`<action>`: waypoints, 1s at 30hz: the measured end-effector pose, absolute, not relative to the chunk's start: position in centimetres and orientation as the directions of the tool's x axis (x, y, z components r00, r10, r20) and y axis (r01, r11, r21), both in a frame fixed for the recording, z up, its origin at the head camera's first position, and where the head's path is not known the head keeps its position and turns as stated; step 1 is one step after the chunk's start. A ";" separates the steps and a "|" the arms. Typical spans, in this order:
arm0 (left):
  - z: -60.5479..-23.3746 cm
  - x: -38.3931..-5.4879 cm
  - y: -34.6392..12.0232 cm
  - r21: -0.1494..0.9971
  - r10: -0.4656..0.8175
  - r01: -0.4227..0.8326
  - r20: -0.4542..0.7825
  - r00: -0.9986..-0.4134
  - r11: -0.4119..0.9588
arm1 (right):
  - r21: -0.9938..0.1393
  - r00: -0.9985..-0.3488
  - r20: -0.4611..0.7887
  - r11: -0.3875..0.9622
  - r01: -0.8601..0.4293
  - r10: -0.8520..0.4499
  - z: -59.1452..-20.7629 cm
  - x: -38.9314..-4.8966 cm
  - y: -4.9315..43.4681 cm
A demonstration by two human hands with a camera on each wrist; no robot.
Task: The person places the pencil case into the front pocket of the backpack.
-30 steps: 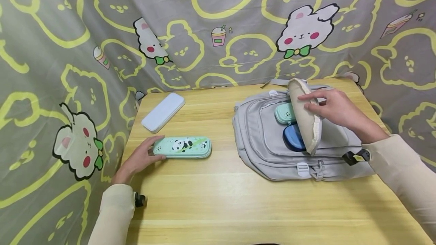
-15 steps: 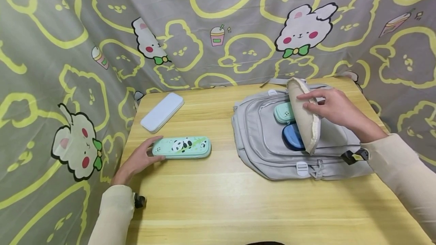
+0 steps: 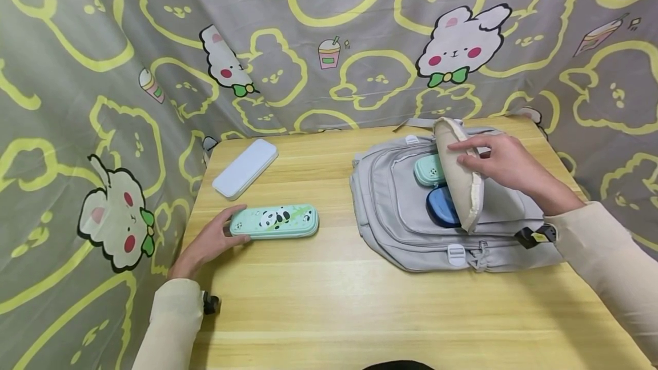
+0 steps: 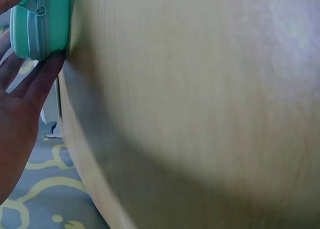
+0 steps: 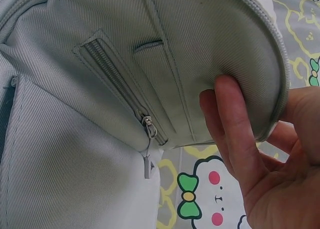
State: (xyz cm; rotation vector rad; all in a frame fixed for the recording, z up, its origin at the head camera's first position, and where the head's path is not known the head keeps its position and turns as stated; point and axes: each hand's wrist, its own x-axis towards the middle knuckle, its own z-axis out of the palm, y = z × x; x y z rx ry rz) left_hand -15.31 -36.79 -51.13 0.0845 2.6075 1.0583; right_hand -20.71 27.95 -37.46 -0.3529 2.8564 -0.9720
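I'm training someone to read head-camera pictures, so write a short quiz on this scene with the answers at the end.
1. Multiple choice: what does the right hand hold?
A) a pen
B) the flap of the backpack
C) a bottle

2. True or false: the pale blue case is in the left hand.

3. Fill in: in the head view, the flap hides part of a small green case and a ____ case.

Key
1. B
2. False: that hand holds the panda case, while the pale blue one lies on the table.
3. dark blue
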 end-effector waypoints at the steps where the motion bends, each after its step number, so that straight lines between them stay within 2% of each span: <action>1: -51.2 -15.3 -36.8 0.686 0.172 -0.068 -0.275 -0.946 0.725 | -0.612 -0.968 -0.023 0.769 -0.184 -0.251 -37.5 -20.7 28.0; 15: -51.2 -15.1 -36.7 0.683 0.143 -0.071 -0.251 -0.957 0.727 | -0.615 -0.968 -0.011 0.765 -0.190 -0.250 -37.4 -20.7 27.9; 26: -51.7 -14.9 -36.6 0.653 0.166 0.016 -0.169 -0.972 0.757 | -0.618 -0.968 -0.011 0.763 -0.191 -0.251 -37.4 -20.6 28.0; 30: -51.6 -14.7 -36.6 0.667 0.162 0.012 -0.163 -0.973 0.745 | -0.617 -0.967 -0.009 0.762 -0.194 -0.253 -37.4 -20.6 28.1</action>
